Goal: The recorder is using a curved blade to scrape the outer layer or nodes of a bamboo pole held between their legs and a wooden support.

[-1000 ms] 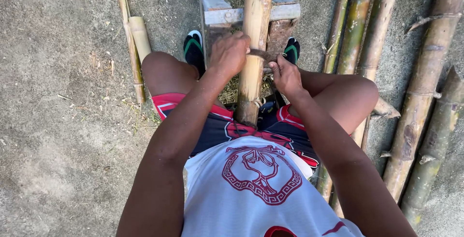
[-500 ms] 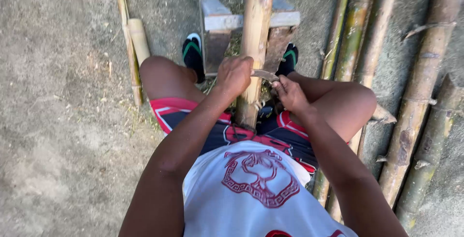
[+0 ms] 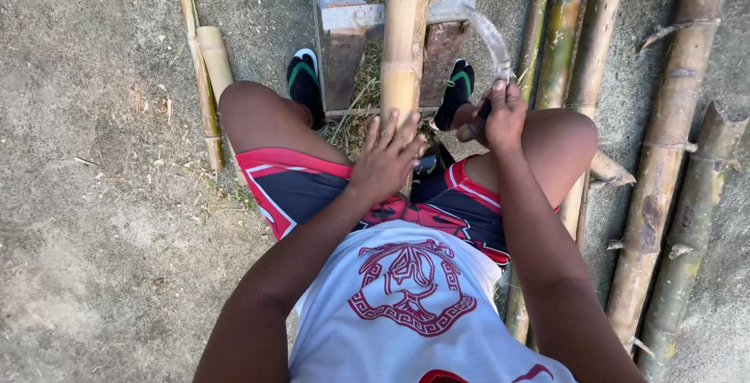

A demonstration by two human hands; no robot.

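Blade's off the pole now: right hand (image 3: 504, 113) has lifted the curved knife (image 3: 491, 39) up beside it, fist tight on the handle. Left hand (image 3: 388, 156) lies flat, fingers spread, on the bamboo pole (image 3: 405, 39) across the stand (image 3: 344, 17), so this cutting stroke looks finished.

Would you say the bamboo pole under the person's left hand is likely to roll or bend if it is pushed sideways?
The bamboo pole looks thick and woody, so probably stiff, not bendy. Being round, it may roll on the metal stand, though the left hand pressing on it should steady it. Its smooth, glossy skin could be somewhat slippery. The right hand holds a curved knife.
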